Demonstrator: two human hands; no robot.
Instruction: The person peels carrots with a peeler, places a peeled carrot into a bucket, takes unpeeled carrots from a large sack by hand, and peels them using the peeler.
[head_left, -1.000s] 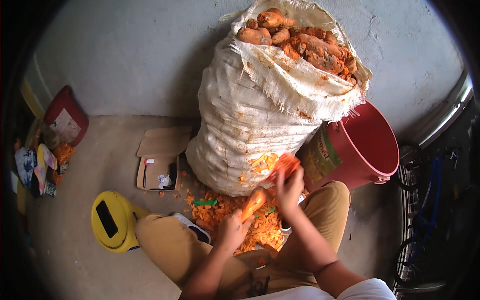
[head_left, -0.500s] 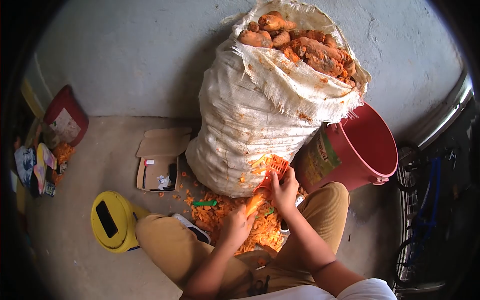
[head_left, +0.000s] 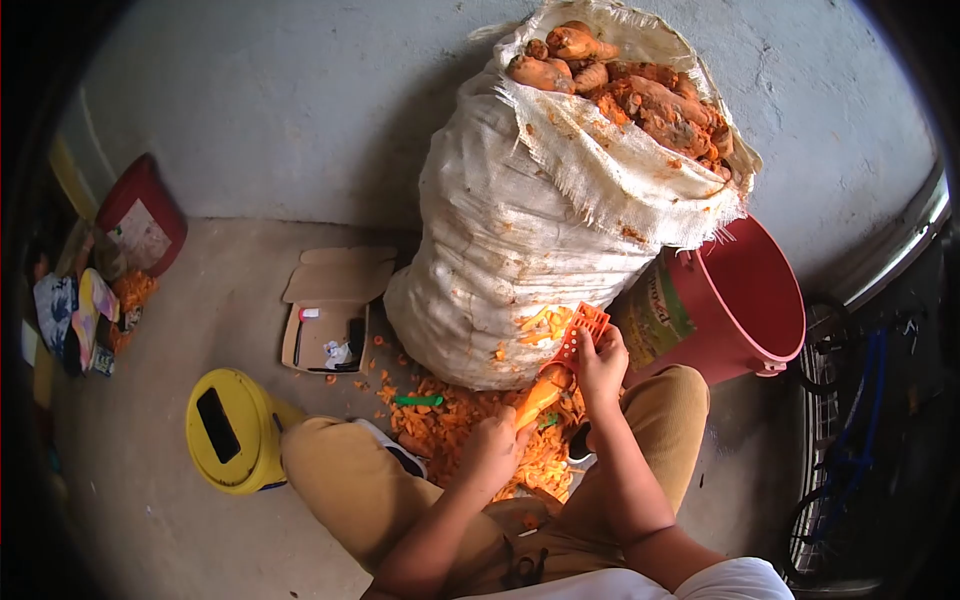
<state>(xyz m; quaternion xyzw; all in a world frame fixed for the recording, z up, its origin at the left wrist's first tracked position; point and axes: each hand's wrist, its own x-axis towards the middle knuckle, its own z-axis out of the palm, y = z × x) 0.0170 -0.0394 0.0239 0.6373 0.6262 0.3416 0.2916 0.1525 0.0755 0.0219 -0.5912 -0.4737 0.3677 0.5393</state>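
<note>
My left hand (head_left: pixel 493 455) is closed around a peeled orange carrot (head_left: pixel 540 397), which points up and to the right. My right hand (head_left: pixel 603 370) grips an orange plastic grater (head_left: pixel 583 328) with slots and holes, held against the carrot's upper end. Below both hands a heap of orange peelings (head_left: pixel 455 440) lies on the floor between my legs. A green plastic tool (head_left: pixel 418 400) rests on the heap's far edge. Just beyond stands a tall white woven sack (head_left: pixel 500 230), with shavings stuck to its lower front and unpeeled carrots (head_left: pixel 660 110) filling its top.
Right of the sack is a red bucket (head_left: pixel 755 300). An open cardboard box (head_left: pixel 325 345) with small items lies left of it. A yellow container with a slotted lid (head_left: pixel 218 435) stands by my left knee. Bags and a red container (head_left: pixel 150 225) sit far left; a blue-framed bicycle (head_left: pixel 865 400) is far right.
The view has shifted, so the sack, box and bucket appear farther right. The grater and carrot are still in my hands, with the grater nearer the carrot's tip and tilted a little differently.
</note>
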